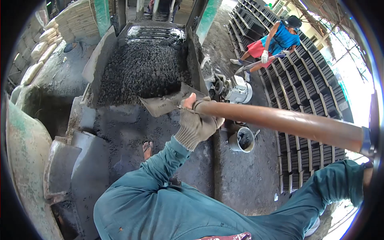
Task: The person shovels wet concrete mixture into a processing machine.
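My left hand (198, 122), in a worn fingerless grey glove, is wrapped round the lower end of a thick brown wooden handle (276, 120). Just beyond it, the metal shovel blade (170, 100) lies at the front edge of a heap of dark, crumbly mix (140, 68). The handle runs to the right across the view and ends in a blue and dark grip (367, 142). My right hand is out of clear sight at the far right edge; only the wrist shows below the grip, and its fingers are hidden.
Metal side walls (98, 56) flank the heap. A motor (238, 90) and a bucket (241, 140) stand right of the shovel. Further right, a person (276, 42) holds a long tool beside stacked racks of dark blocks (304, 88). Curved metal sheets (64, 168) stand at left.
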### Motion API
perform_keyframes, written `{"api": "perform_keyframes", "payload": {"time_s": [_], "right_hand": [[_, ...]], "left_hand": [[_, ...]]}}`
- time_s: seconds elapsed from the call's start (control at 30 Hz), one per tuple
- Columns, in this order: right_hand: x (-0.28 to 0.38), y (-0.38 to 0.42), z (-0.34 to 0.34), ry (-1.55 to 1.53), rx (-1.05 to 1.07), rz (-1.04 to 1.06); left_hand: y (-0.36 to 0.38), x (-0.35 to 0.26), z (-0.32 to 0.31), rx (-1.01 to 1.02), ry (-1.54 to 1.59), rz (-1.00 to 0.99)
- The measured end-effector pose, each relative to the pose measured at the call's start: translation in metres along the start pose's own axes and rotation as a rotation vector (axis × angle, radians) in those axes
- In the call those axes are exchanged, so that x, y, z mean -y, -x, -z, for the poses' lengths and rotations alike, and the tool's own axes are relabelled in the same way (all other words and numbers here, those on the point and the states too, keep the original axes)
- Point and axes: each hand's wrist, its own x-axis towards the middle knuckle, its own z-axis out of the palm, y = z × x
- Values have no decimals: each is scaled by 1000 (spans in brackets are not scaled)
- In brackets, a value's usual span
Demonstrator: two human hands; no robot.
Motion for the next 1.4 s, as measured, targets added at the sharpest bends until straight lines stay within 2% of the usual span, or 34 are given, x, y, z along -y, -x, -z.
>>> {"api": "perform_keyframes", "payload": {"time_s": [0.07, 0.13, 0.2, 0.27, 0.3, 0.4, 0.43, 0.53, 0.57, 0.67, 0.77, 0.83, 0.87, 0.93, 1.0, 1.03, 1.07, 1.13, 1.23, 1.27, 1.33, 1.37, 1.4], "right_hand": [[-24, -8, -4, -101, 131, 85], [-16, -24, -34, -3, 78, 62], [-6, -42, -70, -44, 103, 53], [7, -60, -107, -177, 47, -160], [17, -68, -126, -282, -27, -370], [40, -107, -172, -107, -8, -470], [50, -109, -198, 87, 21, -313], [50, -117, -212, -22, 5, -468], [54, -121, -226, -78, -29, -525], [72, -150, -249, 147, 63, -965], [56, -94, -315, -78, 3, -458], [42, -101, -348, -155, -3, -375], [40, -111, -365, -164, 7, -471], [44, -149, -402, -167, 16, -660], [37, -181, -424, -163, 18, -831], [32, -192, -417, -422, -228, -776], [30, -195, -413, -446, -271, -750], [34, -192, -408, -257, -122, -761], [41, -186, -410, -108, 7, -782], [43, -187, -410, -71, 27, -799], [47, -186, -405, -11, 48, -824], [46, -178, -406, -16, 48, -815], [42, -165, -398, -59, 1, -765]], "left_hand": [[-14, -21, -9, -51, -32, -17], [-30, -45, -24, -105, -39, -48], [-52, -77, -37, -144, -48, -39], [-72, -107, -45, -182, -41, 7], [-79, -118, -56, -215, -23, 22], [-107, -160, -66, -113, 16, 121], [-117, -173, -71, -107, -14, 133], [-155, -216, -80, -210, -18, 76], [-167, -231, -80, -171, -19, 77], [-203, -268, -94, -203, -49, 43], [-252, -304, -110, -141, -75, 54], [-268, -316, -131, -86, -129, 43], [-280, -320, -145, -190, -101, -19], [-306, -333, -142, -126, -44, -63], [-288, -321, -146, -61, -91, -3], [-283, -319, -138, 63, -98, 115], [-261, -304, -160, -161, -144, 82], [-260, -301, -157, -133, -162, 139], [-269, -307, -174, -267, -194, 95], [-289, -324, -159, -145, -164, 155], [-293, -319, -186, -183, -280, -41], [-305, -327, -174, -28, -299, -55], [-306, -325, -172, -17, -247, -48]]}}
